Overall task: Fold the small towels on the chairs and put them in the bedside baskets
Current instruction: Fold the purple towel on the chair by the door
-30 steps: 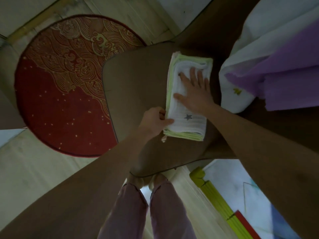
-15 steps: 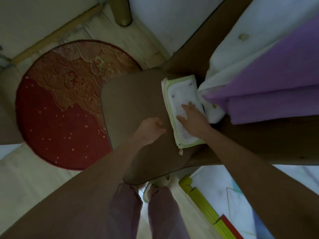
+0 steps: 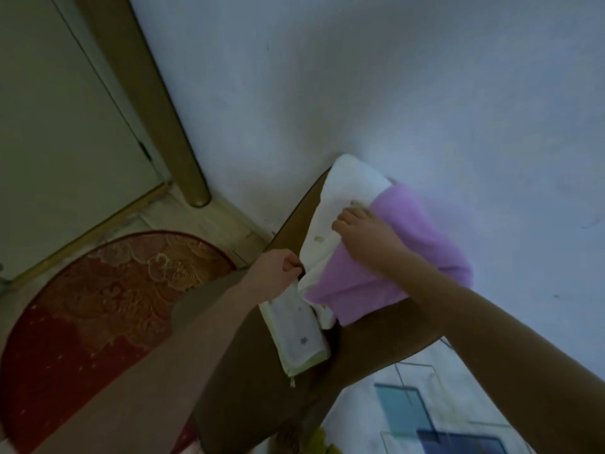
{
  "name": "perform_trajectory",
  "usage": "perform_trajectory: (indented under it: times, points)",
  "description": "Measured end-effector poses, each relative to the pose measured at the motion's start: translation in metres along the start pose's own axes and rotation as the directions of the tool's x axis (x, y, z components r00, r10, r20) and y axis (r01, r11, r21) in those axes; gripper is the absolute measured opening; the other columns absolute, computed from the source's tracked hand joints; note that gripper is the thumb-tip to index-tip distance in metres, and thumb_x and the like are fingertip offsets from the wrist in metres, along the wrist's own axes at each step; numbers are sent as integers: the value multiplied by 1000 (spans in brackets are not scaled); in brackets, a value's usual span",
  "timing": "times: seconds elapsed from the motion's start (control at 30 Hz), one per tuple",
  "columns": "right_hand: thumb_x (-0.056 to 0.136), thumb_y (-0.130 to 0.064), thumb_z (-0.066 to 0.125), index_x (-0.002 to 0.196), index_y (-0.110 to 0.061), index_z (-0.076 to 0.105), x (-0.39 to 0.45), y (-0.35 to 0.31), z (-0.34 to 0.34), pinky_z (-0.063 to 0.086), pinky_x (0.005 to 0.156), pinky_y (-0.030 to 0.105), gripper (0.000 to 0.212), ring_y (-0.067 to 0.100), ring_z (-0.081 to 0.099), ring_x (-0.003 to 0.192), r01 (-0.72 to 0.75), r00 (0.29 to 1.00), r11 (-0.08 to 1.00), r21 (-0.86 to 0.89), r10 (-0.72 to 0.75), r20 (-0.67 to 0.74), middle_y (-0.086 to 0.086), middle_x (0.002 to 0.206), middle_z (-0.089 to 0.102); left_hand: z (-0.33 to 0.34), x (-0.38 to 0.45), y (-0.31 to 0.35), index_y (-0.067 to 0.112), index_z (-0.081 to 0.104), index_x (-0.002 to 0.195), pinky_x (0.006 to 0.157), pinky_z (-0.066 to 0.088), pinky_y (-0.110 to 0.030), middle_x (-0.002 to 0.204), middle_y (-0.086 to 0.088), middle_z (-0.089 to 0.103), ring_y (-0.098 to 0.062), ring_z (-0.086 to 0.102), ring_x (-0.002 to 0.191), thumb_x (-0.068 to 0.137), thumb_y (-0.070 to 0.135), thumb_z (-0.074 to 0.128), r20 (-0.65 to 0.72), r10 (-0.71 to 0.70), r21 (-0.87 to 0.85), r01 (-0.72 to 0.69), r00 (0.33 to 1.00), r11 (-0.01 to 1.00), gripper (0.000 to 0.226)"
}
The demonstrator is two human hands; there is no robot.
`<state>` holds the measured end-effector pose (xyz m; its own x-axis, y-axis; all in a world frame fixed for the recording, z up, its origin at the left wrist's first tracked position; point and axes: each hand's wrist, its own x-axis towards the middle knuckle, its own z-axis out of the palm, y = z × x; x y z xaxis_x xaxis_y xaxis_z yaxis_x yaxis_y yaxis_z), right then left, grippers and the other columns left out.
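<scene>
Fingers of the left hand (image 3: 275,273) curl at the white towel's (image 3: 340,204) edge, apparently pinching it; the right hand (image 3: 366,239) grips the purple towel (image 3: 422,231). Both hang over the chair back (image 3: 294,221). One folded green-edged towel (image 3: 296,339) lies along the seat's (image 3: 248,371) rear edge.

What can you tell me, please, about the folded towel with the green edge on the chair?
The folded towel is a white, thin-looking cloth with pale green edging and small grey stars. It lies flat as a narrow rectangle on the brown chair seat. The left hand grips its far end, where a white cloth under a purple towel overlaps it.
</scene>
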<state>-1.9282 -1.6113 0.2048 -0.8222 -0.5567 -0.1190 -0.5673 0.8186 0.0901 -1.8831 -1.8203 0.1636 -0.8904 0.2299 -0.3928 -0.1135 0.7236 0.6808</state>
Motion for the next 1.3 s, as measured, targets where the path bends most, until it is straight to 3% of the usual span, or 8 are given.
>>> perform_trajectory:
  times: [0.1, 0.23, 0.5, 0.67, 0.8, 1.0, 1.17, 1.3]
  points:
    - [76, -4, 54, 97, -6, 71, 11, 41, -16, 42, 103, 49, 27, 38, 61, 107, 61, 997, 977, -204, -69, -36, 18, 105, 67, 0, 10, 26, 9, 55, 126, 69, 44, -15, 111, -8, 65, -16, 60, 94, 96, 26, 56, 20, 21, -28, -20, 1000, 999, 34]
    - [98, -14, 37, 125, -14, 61, 13, 62, -23, 21, 115, 40, 37, 29, 47, 124, 53, 999, 950, -308, -52, 12, 9, 128, 55, 4, 8, 47, 10, 53, 126, 80, 46, -23, 110, -7, 64, -19, 61, 99, 96, 25, 58, 0, 33, -80, -33, 999, 996, 34]
    - [70, -1, 74, 84, -11, 64, -2, 59, -38, 48, 81, 35, 20, 29, 64, 76, 122, 984, 986, -113, -135, -117, 6, 75, 64, -14, -6, 76, 16, 51, 134, 91, 41, -21, 123, 2, 58, -12, 54, 115, 95, 33, 60, -68, 78, -220, -92, 995, 971, 43]
    - [94, -11, 46, 129, -12, 50, 1, 72, -42, 28, 107, 35, 35, 28, 47, 123, -52, 995, 983, -174, 65, 72, 8, 129, 52, -31, -12, 89, 15, 51, 134, 94, 41, -23, 127, 2, 58, -12, 53, 117, 95, 35, 59, -60, 74, -210, -85, 995, 974, 45]
    - [96, -9, 42, 120, -13, 56, 8, 65, -50, 33, 101, 33, 28, 25, 47, 120, -39, 989, 968, -250, 74, 131, 7, 125, 54, -38, -22, 85, 16, 52, 132, 91, 41, -20, 127, 1, 59, -8, 53, 112, 94, 35, 59, -54, 84, -138, -91, 995, 986, 43]
    - [97, -14, 48, 92, -14, 50, -16, 62, -69, 40, 76, 35, 5, 28, 55, 88, -132, 990, 949, 286, 141, -9, 10, 95, 58, -53, -37, 89, 16, 51, 134, 86, 36, -12, 130, 5, 57, -2, 49, 112, 95, 32, 58, -89, 139, -134, -150, 986, 979, 42]
    - [95, -14, 56, 95, -9, 53, -48, 40, -112, 44, 70, 39, 6, 27, 56, 73, 37, 961, 797, 603, 136, -239, 8, 82, 62, -63, -46, 109, 30, 44, 142, 102, 32, -19, 143, 16, 46, -2, 42, 131, 91, 48, 58, -37, 268, -263, -268, 963, 927, 57]
    - [94, -14, 58, 90, -21, 52, -64, 8, -140, 39, 63, 18, 10, 1, 51, 64, 96, 931, 711, 696, 183, -316, -11, 71, 54, -70, -61, 118, 27, 70, 108, 91, 46, -30, 107, 11, 69, -7, 63, 99, 92, 44, 59, 9, 353, -358, -327, 936, 875, 26]
